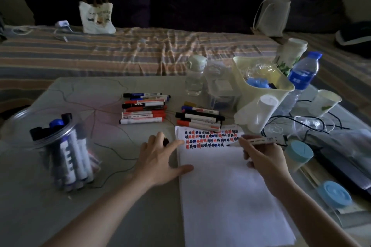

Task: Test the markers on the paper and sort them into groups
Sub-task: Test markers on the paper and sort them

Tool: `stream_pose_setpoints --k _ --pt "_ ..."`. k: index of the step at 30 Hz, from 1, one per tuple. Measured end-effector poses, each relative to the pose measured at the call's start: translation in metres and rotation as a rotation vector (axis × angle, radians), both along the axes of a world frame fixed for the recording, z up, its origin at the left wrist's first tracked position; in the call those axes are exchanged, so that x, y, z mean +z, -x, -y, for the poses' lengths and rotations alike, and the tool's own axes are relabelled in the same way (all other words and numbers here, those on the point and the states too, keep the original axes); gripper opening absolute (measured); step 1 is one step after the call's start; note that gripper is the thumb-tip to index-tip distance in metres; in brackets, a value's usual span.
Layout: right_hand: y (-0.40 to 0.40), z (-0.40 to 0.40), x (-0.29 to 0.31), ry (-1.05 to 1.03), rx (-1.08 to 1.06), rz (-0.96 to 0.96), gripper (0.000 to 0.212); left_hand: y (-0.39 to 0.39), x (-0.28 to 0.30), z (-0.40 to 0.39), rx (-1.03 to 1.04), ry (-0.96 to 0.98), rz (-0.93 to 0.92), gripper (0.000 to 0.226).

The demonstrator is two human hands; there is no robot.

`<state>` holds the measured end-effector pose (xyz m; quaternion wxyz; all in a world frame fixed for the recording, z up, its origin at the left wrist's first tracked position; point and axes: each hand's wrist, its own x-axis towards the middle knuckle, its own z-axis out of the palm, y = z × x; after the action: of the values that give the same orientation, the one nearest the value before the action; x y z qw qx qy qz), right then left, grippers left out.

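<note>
Nearest the viewer, two bare forearms reach forward over a pale grey tabletop (60, 206). Between them lies a long white sheet of paper (224, 190), its long axis running away from the viewer; its far end carries rows of small red, blue and black test marks (208, 139).

On the paper's left edge rests the left hand (158, 158), fingers spread and straight, thumb on the sheet, with a small black marker cap (166, 142) tucked between two fingers.

At the right, the right hand (259, 156) pinches a white-barrelled uncapped marker (261, 141) between thumb and fingers. That marker lies nearly level, long axis left to right, dark tip pointing left and touching the paper just beside the last marks.

Left of the hands stands a clear plastic jar (54, 142) holding upright markers with blue and black caps.

Farther back, two groups of capped markers lie on the table with long axes left to right: a larger pile of red, blue and black ones (143, 108), and to its right a smaller pile (200, 119) touching the paper's far edge.

Beyond these stand a clear water bottle (195, 75) and a cream plastic bin (261, 84), with a striped bedspread (100, 50) behind.
</note>
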<state>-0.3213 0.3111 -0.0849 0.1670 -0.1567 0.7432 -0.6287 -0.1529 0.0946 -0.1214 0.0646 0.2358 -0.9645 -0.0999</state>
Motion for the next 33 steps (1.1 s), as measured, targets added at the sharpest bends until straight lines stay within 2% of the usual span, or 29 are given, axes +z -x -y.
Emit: stream_pose_setpoints --k 6,14,18,20,23,26,29,33 --pt "0.027 0.024 -0.014 -0.086 0.075 -0.118 0.007 0.005 -0.018 0.003 0.016 0.001 -0.143 0.088" --pt "0.026 0.024 -0.042 -0.084 -0.012 -0.281 0.015 0.006 -0.016 0.007 0.006 -0.027 -0.160 0.081" --pt "0.032 0.028 -0.049 -0.171 -0.019 -0.259 0.035 0.007 -0.015 0.008 -0.001 -0.008 -0.153 0.080" --pt "0.033 0.027 -0.052 -0.202 -0.021 -0.295 0.033 0.006 -0.015 0.008 0.003 -0.013 -0.154 0.080" --pt "0.035 0.027 -0.054 -0.152 -0.048 -0.290 0.020 0.006 -0.013 0.006 -0.016 -0.014 -0.115 0.078" --pt "0.038 0.029 -0.054 -0.145 -0.071 -0.287 0.032 0.004 -0.011 0.004 -0.053 -0.085 -0.209 0.069" --pt "0.042 0.034 -0.047 -0.155 -0.049 -0.243 0.033 0.013 -0.006 -0.009 -0.126 -0.119 -0.311 0.061" --pt "0.039 0.033 -0.051 -0.180 -0.082 -0.326 0.033 0.046 -0.001 -0.030 -0.252 -0.059 -0.187 0.058"
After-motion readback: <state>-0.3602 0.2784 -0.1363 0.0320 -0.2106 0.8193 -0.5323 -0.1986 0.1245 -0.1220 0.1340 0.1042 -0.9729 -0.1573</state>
